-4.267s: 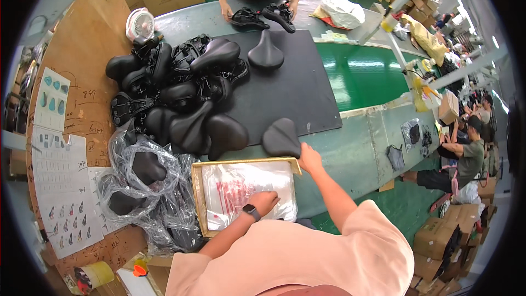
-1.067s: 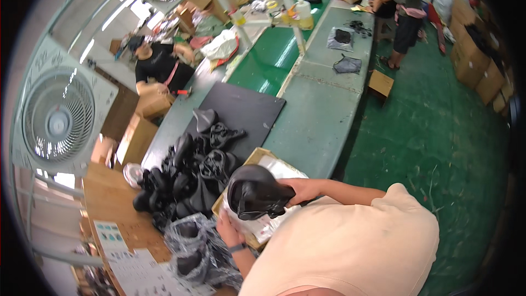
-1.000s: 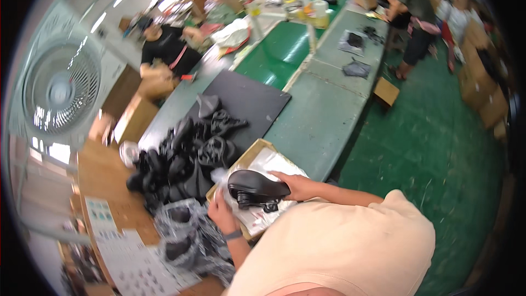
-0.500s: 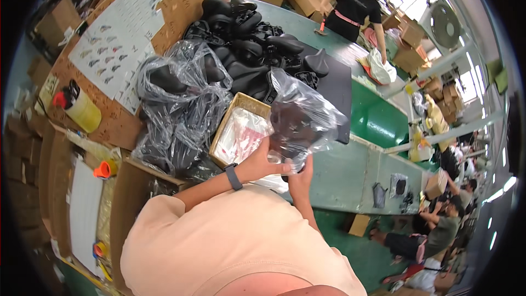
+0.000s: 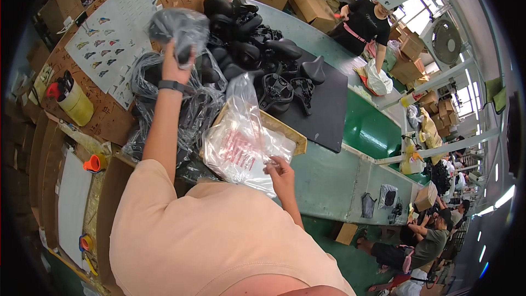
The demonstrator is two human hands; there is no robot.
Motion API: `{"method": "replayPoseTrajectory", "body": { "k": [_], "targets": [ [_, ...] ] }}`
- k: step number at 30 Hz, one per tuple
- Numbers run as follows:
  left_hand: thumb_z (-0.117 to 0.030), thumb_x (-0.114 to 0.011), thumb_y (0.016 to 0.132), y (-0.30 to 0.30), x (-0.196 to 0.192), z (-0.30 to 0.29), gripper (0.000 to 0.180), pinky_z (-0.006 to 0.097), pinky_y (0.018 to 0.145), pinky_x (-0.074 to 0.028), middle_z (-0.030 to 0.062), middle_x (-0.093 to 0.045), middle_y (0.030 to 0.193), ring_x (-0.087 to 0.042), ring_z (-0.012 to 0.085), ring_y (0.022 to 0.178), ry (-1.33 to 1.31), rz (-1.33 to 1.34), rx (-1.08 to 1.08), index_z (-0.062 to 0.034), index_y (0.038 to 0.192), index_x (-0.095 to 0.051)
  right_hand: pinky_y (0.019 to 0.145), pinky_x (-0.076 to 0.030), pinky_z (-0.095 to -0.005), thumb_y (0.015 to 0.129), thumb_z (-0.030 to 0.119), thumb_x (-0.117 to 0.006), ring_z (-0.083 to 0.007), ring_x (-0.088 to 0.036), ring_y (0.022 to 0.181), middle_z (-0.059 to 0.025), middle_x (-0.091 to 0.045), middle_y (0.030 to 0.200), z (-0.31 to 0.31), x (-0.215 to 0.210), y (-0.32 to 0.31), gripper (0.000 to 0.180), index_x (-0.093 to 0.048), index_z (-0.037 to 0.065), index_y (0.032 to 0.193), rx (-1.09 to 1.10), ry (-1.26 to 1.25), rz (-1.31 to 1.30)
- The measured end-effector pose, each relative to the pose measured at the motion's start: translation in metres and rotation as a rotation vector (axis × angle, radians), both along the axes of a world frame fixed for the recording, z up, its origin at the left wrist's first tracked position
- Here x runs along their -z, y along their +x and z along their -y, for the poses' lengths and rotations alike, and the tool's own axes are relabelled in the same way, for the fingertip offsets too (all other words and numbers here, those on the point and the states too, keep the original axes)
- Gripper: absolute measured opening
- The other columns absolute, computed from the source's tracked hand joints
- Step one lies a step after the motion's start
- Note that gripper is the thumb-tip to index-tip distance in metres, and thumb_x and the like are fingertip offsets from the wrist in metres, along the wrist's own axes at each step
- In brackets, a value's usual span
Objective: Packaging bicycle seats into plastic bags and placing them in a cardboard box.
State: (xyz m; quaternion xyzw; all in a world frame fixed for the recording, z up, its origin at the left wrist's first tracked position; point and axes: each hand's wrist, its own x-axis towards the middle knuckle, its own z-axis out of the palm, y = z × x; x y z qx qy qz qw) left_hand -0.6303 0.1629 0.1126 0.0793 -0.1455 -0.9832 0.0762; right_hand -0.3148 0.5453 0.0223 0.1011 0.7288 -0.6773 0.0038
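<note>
My left hand (image 5: pixel 176 67) grips a black bicycle saddle in a clear plastic bag (image 5: pixel 179 24). It holds the saddle up above a pile of bagged saddles (image 5: pixel 203 101) on the left. Lower down, my right hand (image 5: pixel 282 180) pinches the edge of a clear plastic bag (image 5: pixel 241 145) with red print. That bag lies on others in a shallow cardboard box (image 5: pixel 289 131), whose rim shows at the right. Behind the box, unwrapped black saddles (image 5: pixel 246 49) are heaped, some upside down with their undersides showing, partly on a dark mat (image 5: pixel 323 109).
A cardboard panel with picture sheets (image 5: pixel 109 49) stands at the left, a yellow container (image 5: pixel 76 107) fixed to it. Another person (image 5: pixel 359 27) stands across the green table (image 5: pixel 334 178), handling a white sack (image 5: pixel 378 79). More people are at the far right.
My left hand has carried the bagged saddle from in front of me to the upper left. My right hand has let go of it and now grips a flat bag from the box.
</note>
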Motion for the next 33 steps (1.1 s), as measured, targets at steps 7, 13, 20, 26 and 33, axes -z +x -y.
{"method": "replayPoseTrajectory", "body": {
  "k": [7,13,20,26,33],
  "targets": [
    [-0.009,-0.073,0.099,0.036,0.178,-0.018,0.04,0.044,0.1,-0.057,0.013,-0.066,0.126,-0.066,0.0265,0.118,-0.445,0.272,-0.247,-0.0045,0.136,-0.058,0.069,-0.065,-0.0333,0.105,0.01,-0.064,-0.0226,-0.076,0.078,-0.0212,-0.077,0.116,-0.038,0.087,0.028,0.063,-0.036,0.002,0.161,0.125,-0.268,0.385],
    [-0.008,-0.08,0.085,0.147,0.158,-0.161,0.072,0.047,0.12,-0.043,0.0234,-0.047,0.161,-0.051,0.0401,0.144,-1.888,-0.187,-0.079,-0.0016,0.152,-0.052,0.073,-0.063,-0.0387,0.099,0.014,-0.071,-0.0288,-0.077,0.08,-0.024,-0.075,0.116,-0.079,0.088,-0.01,0.08,-0.027,0.003,0.166,-0.041,0.46,0.54],
    [-0.031,-0.086,0.08,0.191,0.261,-0.195,0.072,0.055,0.12,-0.042,0.0243,-0.046,0.162,-0.045,0.0469,0.149,-2.089,-0.717,1.177,-0.0115,0.146,-0.064,0.082,-0.061,-0.0353,0.097,0.01,-0.074,-0.0238,-0.076,0.097,-0.0181,-0.074,0.125,-0.132,0.059,-0.173,0.055,-0.057,-0.002,0.148,0.097,0.537,0.115],
    [-0.026,-0.08,0.08,0.165,0.287,-0.174,0.066,0.061,0.124,-0.031,0.019,-0.037,0.17,-0.033,0.0402,0.157,-2.389,-0.617,1.192,-0.0082,0.142,-0.063,0.079,-0.06,-0.0325,0.1,0.009,-0.074,-0.0198,-0.073,0.098,-0.0163,-0.071,0.133,-0.11,0.128,-0.328,0.057,-0.055,-0.001,0.152,0.065,-0.099,0.194],
    [-0.016,-0.055,0.097,0.164,0.298,-0.193,0.04,0.061,0.115,-0.041,0.0191,-0.048,0.162,-0.041,0.0344,0.153,-2.473,-0.561,0.746,-0.0065,0.134,-0.067,0.069,-0.05,-0.026,0.096,0.029,-0.08,-0.0073,-0.059,0.077,-0.004,-0.08,0.1,-0.096,0.159,-0.405,0.032,-0.069,0.005,0.114,-0.011,-0.023,0.347]
  ]
}}
